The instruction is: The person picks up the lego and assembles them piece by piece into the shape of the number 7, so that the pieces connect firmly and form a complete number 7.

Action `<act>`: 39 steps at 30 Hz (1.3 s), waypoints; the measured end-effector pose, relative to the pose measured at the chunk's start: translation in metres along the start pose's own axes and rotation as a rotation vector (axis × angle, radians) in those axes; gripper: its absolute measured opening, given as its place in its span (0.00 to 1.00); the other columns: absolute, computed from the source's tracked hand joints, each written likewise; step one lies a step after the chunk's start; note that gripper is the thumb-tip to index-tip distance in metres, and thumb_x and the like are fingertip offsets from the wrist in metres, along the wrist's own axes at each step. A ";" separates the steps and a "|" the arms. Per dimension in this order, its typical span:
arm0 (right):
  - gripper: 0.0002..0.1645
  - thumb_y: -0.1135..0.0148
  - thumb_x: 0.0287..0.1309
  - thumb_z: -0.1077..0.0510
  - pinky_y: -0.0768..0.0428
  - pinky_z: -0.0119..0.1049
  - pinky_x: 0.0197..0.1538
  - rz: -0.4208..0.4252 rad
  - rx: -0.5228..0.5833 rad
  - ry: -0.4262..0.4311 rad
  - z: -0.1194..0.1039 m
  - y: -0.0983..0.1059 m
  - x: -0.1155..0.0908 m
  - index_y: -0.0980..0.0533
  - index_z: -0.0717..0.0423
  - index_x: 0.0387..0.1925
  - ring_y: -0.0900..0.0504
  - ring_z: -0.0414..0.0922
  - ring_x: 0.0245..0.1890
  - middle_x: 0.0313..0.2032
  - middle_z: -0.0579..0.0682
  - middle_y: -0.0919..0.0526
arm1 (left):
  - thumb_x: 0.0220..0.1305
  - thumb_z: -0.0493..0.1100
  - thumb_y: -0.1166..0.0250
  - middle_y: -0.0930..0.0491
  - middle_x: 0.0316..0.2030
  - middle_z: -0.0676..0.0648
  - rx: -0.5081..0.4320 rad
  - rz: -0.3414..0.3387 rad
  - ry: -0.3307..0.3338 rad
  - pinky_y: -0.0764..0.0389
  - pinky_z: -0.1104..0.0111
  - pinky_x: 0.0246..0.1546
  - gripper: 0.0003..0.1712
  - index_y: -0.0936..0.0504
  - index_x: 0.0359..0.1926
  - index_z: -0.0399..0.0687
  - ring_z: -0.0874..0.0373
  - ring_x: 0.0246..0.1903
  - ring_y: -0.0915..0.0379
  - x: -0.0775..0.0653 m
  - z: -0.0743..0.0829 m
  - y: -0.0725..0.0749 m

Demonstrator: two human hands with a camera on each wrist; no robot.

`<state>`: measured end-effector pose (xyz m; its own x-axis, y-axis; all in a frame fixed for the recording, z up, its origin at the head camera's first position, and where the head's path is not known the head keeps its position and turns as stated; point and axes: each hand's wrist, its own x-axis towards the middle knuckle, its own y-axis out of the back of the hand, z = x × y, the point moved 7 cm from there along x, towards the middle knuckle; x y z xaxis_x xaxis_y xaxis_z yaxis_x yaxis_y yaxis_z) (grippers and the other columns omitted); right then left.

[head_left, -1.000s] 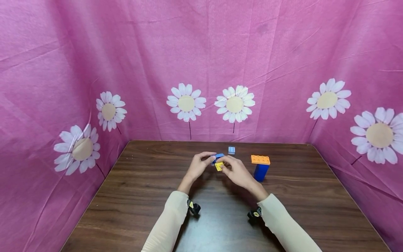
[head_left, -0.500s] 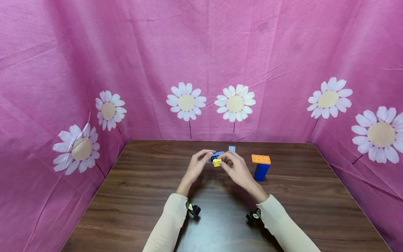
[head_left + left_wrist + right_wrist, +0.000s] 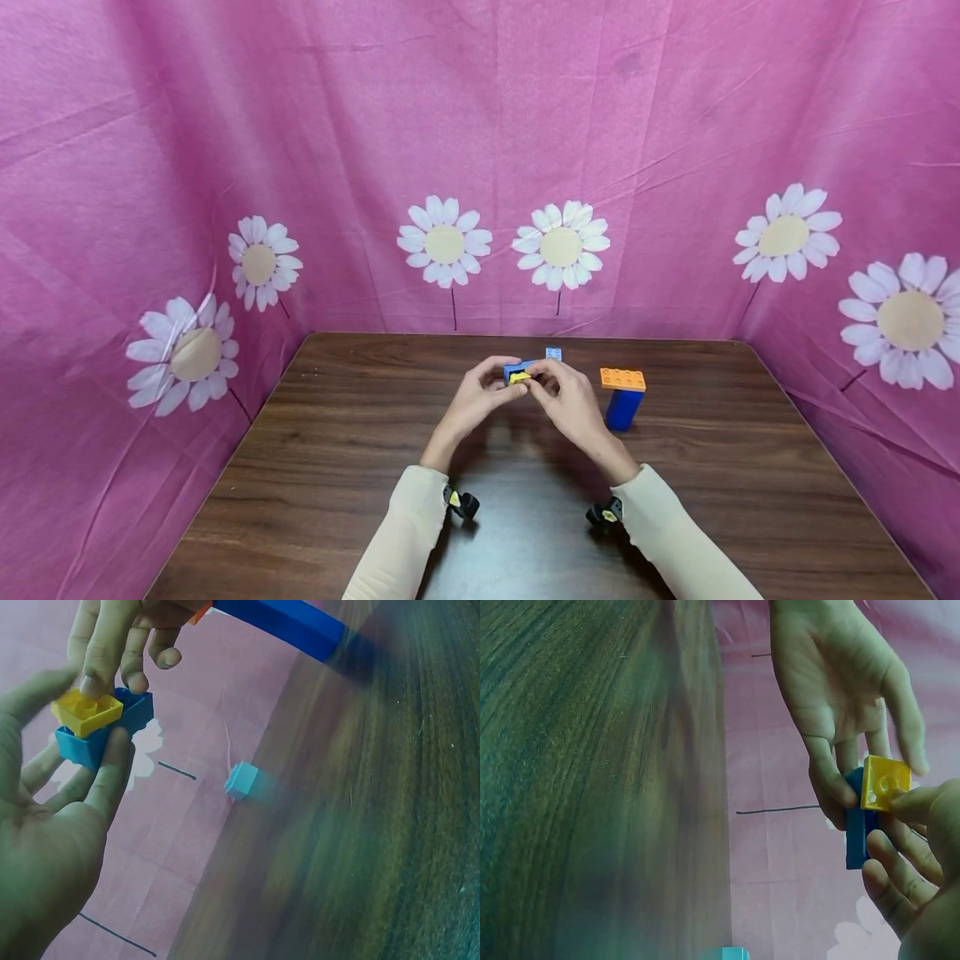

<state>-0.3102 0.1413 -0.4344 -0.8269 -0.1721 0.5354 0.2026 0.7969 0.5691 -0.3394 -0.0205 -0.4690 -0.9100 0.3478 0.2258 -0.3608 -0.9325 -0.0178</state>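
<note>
Above the middle of the table, my left hand [image 3: 475, 398] grips a long blue toy building brick [image 3: 81, 748]. Against one end of its hollow side sits a small yellow toy building brick [image 3: 886, 783], its own hollow underside with a tube facing outward. My right hand [image 3: 572, 406] holds the yellow brick, one fingertip pressing into its underside. In the left wrist view, the left fingers curl round the blue brick while the left thumb lies beside the yellow one. Part of the blue brick is hidden behind fingers and the yellow brick.
On the right of the brown wooden table [image 3: 337, 450] stands a blue block tower [image 3: 622, 410] topped by an orange studded plate [image 3: 622, 379]. Behind the hands lies a light blue brick [image 3: 553, 353]. A pink flowered cloth [image 3: 495, 150] hangs round the table's back and sides.
The yellow brick has risen and turned against the blue brick's hollow side. The left thumb has moved from the blue brick toward the yellow one. The tower has stayed put.
</note>
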 end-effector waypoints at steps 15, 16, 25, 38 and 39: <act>0.12 0.22 0.62 0.56 0.25 0.29 0.32 0.163 -0.052 0.085 -0.006 0.008 -0.002 0.17 0.50 0.43 0.24 0.37 0.29 0.37 0.44 0.19 | 0.71 0.34 0.30 0.15 0.53 0.34 0.070 0.097 -0.055 0.13 0.72 0.48 0.24 0.18 0.67 0.43 0.62 0.43 0.15 -0.001 0.010 0.002; 0.12 0.22 0.62 0.55 0.25 0.30 0.31 0.157 -0.054 0.088 -0.006 0.007 -0.002 0.17 0.50 0.43 0.25 0.37 0.29 0.37 0.44 0.19 | 0.71 0.34 0.29 0.15 0.53 0.34 0.071 0.110 -0.052 0.13 0.72 0.48 0.24 0.18 0.67 0.43 0.63 0.42 0.15 -0.001 0.011 0.003; 0.08 0.21 0.60 0.54 0.25 0.31 0.31 0.157 -0.091 0.103 -0.011 0.005 -0.003 0.14 0.50 0.37 0.25 0.38 0.28 0.32 0.44 0.18 | 0.71 0.33 0.31 0.14 0.54 0.32 0.064 0.116 -0.060 0.11 0.59 0.53 0.25 0.18 0.67 0.40 0.51 0.47 0.12 -0.004 0.014 0.004; 0.12 0.19 0.58 0.51 0.27 0.33 0.33 0.160 -0.138 0.058 -0.009 0.007 -0.003 0.16 0.49 0.37 0.25 0.40 0.30 0.32 0.44 0.20 | 0.72 0.34 0.30 0.14 0.56 0.34 0.129 0.109 -0.104 0.13 0.72 0.51 0.25 0.18 0.68 0.42 0.56 0.51 0.15 -0.005 0.020 0.003; 0.15 0.18 0.57 0.51 0.26 0.34 0.33 0.170 -0.134 0.046 -0.009 0.008 -0.003 0.17 0.50 0.38 0.24 0.42 0.33 0.35 0.46 0.20 | 0.72 0.34 0.30 0.13 0.56 0.34 0.135 0.112 -0.106 0.14 0.72 0.52 0.25 0.18 0.67 0.42 0.56 0.51 0.16 -0.005 0.020 0.003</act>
<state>-0.3017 0.1431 -0.4260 -0.7505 -0.0706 0.6571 0.4078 0.7330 0.5444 -0.3318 -0.0273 -0.4505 -0.9139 0.2352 0.3309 -0.2210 -0.9719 0.0806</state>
